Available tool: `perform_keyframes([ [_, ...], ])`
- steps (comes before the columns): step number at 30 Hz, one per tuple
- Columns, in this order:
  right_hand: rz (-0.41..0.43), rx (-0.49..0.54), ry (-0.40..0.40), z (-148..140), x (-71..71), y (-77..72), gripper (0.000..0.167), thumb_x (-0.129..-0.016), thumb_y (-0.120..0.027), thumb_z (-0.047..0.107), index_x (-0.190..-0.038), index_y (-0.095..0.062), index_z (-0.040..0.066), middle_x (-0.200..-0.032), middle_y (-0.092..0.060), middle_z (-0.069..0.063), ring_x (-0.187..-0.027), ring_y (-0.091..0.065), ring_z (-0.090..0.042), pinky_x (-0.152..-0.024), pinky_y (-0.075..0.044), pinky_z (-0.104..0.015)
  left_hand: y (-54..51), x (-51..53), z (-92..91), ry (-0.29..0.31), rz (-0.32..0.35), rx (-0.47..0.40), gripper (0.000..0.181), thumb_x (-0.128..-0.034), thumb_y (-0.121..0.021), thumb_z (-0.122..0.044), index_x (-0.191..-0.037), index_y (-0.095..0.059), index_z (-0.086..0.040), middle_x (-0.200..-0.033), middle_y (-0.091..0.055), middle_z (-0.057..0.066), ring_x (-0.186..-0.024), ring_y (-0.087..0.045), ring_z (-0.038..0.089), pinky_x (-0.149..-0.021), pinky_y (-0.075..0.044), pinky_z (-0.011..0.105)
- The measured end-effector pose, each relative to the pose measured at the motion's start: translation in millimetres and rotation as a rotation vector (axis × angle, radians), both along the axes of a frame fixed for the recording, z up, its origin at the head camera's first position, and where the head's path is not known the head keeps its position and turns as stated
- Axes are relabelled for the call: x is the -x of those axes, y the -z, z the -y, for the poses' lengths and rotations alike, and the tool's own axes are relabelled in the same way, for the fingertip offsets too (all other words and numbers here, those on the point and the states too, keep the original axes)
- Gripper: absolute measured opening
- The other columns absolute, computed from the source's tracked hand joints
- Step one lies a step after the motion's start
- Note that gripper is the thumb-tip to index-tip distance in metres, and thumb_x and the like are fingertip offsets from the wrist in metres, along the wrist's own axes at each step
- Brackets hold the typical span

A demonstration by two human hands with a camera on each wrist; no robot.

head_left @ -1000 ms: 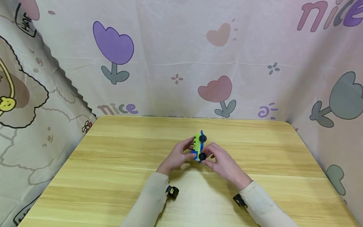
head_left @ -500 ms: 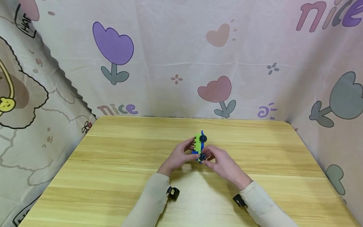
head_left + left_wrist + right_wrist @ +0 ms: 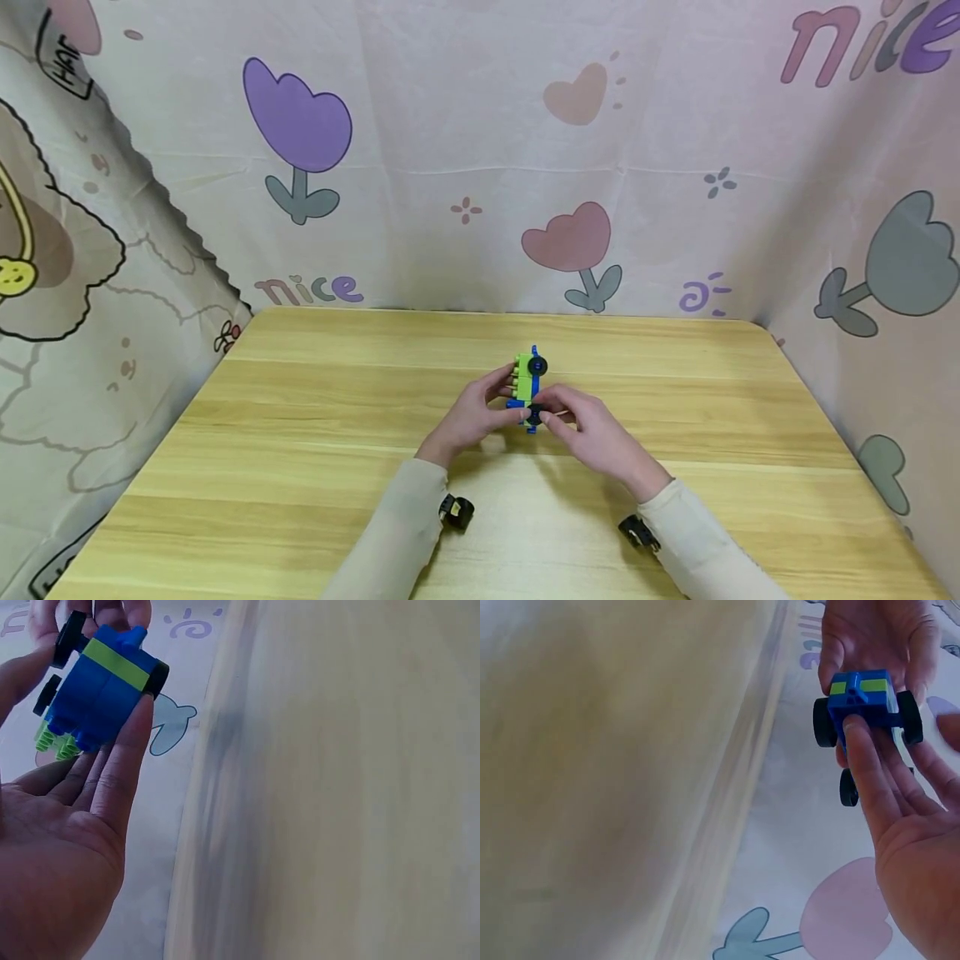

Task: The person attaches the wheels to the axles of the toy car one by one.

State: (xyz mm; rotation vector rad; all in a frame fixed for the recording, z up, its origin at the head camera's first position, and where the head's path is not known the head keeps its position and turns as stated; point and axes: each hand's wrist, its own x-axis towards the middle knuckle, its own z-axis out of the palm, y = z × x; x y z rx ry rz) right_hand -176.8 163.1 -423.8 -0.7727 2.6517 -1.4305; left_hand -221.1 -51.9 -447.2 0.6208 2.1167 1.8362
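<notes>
A toy car [image 3: 524, 379] built of lime-green and blue bricks with black wheels is held up on end above the table. My left hand [image 3: 470, 414] grips it from the left, fingers along the studded side and thumb near the lower wheel [image 3: 535, 414]. At that wheel my right hand [image 3: 592, 429] pinches with thumb and index finger. The left wrist view shows the car's blue end [image 3: 101, 690] with a green stripe between the hands. In the right wrist view, the fingertips [image 3: 855, 724] of my right hand touch the car; some wheels are partly hidden there.
A light wood-grain table [image 3: 315, 417] lies beneath both hands. Behind and beside it hangs a printed cloth [image 3: 435, 125] with flowers and lettering. Black wrist cameras [image 3: 456, 512] sit at both sleeve cuffs.
The car has turned slightly in my left hand. My right thumb has shifted up and onto the lower wheel, covering more of it. Both arms stay nearly where they were.
</notes>
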Motion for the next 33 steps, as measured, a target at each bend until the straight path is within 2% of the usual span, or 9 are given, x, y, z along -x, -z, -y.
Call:
perform_keyframes([
  [2, 0.012, 0.011, 0.012, 0.1, 0.4, 0.6, 0.020, -0.099, -0.058, 0.009, -0.118, -0.061, 0.009, -0.109, -0.067, -0.001, -0.097, -0.063, -0.017, -0.082, -0.053, -0.034, 0.5, 0.2, 0.4, 0.002, 0.005, -0.010, 0.080, -0.0872, -0.076, -0.014, -0.152, -0.031, -0.002, -0.134, -0.054, 0.011, -0.118, -0.052, 0.027, -0.103, -0.041, 0.043],
  [8, 0.156, 0.165, 0.071, 1.3, 1.7, 1.3, 0.023, -0.095, -0.065, 0.006, -0.115, -0.055, 0.001, -0.106, -0.062, -0.008, -0.098, -0.061, -0.023, -0.086, -0.052, -0.034, 0.4, -0.4, 1.2, 0.021, 0.008, -0.054, 0.080, -0.0868, -0.076, -0.011, -0.152, -0.030, -0.002, -0.136, -0.053, 0.013, -0.119, -0.053, 0.029, -0.106, -0.038, 0.044],
  [11, 0.194, 0.190, 0.085, 0.9, 2.0, 1.0, 0.023, -0.095, -0.065, 0.009, -0.113, -0.057, 0.000, -0.105, -0.061, -0.009, -0.097, -0.061, -0.026, -0.085, -0.052, -0.035, 0.0, -0.8, 1.4, 0.024, 0.013, -0.065, 0.082, -0.0868, -0.076, -0.012, -0.153, -0.029, -0.003, -0.137, -0.052, 0.011, -0.120, -0.053, 0.028, -0.106, -0.038, 0.043],
  [15, 0.227, 0.181, 0.044, -1.0, 2.3, 1.7, 0.020, -0.098, -0.061, 0.014, -0.112, -0.061, 0.000, -0.102, -0.064, -0.009, -0.094, -0.063, -0.031, -0.081, -0.054, -0.042, 0.9, -0.6, 1.3, 0.024, 0.005, -0.069, 0.083, -0.0866, -0.077, -0.015, -0.153, -0.029, -0.003, -0.137, -0.052, 0.009, -0.120, -0.053, 0.028, -0.106, -0.038, 0.043],
  [19, 0.284, 0.247, -0.017, -3.2, 3.1, 2.6, 0.023, -0.100, -0.058, 0.012, -0.114, -0.060, -0.006, -0.102, -0.066, -0.013, -0.094, -0.063, -0.040, -0.082, -0.054, -0.047, 1.3, -0.4, 0.6, 0.028, 0.002, -0.080, 0.082, -0.0860, -0.077, -0.015, -0.153, -0.031, -0.003, -0.136, -0.053, 0.007, -0.118, -0.053, 0.028, -0.105, -0.038, 0.043],
  [21, 0.309, 0.282, -0.037, -3.8, 3.5, 2.7, 0.023, -0.100, -0.057, 0.010, -0.114, -0.059, -0.008, -0.102, -0.066, -0.015, -0.096, -0.063, -0.043, -0.083, -0.054, -0.044, 1.4, -0.4, 0.0, 0.031, 0.000, -0.083, 0.082, -0.0858, -0.077, -0.014, -0.152, -0.032, -0.004, -0.136, -0.054, 0.007, -0.118, -0.054, 0.028, -0.106, -0.038, 0.043],
  [26, 0.335, 0.298, -0.033, -3.4, 2.9, 0.1, 0.024, -0.099, -0.058, 0.008, -0.114, -0.059, -0.011, -0.101, -0.067, -0.017, -0.096, -0.064, -0.044, -0.083, -0.055, -0.038, 1.1, -1.0, -1.1, 0.036, -0.010, -0.079, 0.081, -0.0863, -0.077, -0.013, -0.153, -0.031, -0.003, -0.135, -0.054, 0.008, -0.116, -0.054, 0.029, -0.105, -0.037, 0.043],
  [33, 0.310, 0.282, -0.015, -2.6, 2.8, -1.7, 0.022, -0.098, -0.058, 0.005, -0.112, -0.060, -0.013, -0.098, -0.068, -0.017, -0.093, -0.064, -0.044, -0.083, -0.055, -0.043, -1.3, -2.0, -1.7, 0.046, 0.008, -0.067, 0.081, -0.0877, -0.076, -0.014, -0.154, -0.029, -0.006, -0.135, -0.053, 0.006, -0.116, -0.053, 0.027, -0.102, -0.042, 0.040],
])
